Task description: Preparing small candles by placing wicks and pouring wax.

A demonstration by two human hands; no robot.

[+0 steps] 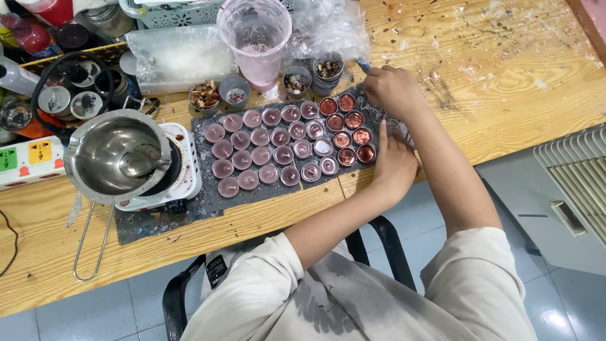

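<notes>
A dark grey mat on the wooden table carries several small round cups. Most hold mauve wax; those at the right end look copper-brown. My right hand is at the mat's far right corner, fingers closed on a small blue-tipped tool. My left hand rests on the mat's right edge, holding nothing. Its index finger points up beside the copper-brown cups.
A steel pouring pot with a wire handle sits on a small white hot plate at the left. Behind the mat stand a pink-tinted plastic jug, small bowls of dried bits, and plastic bags. A power strip lies far left.
</notes>
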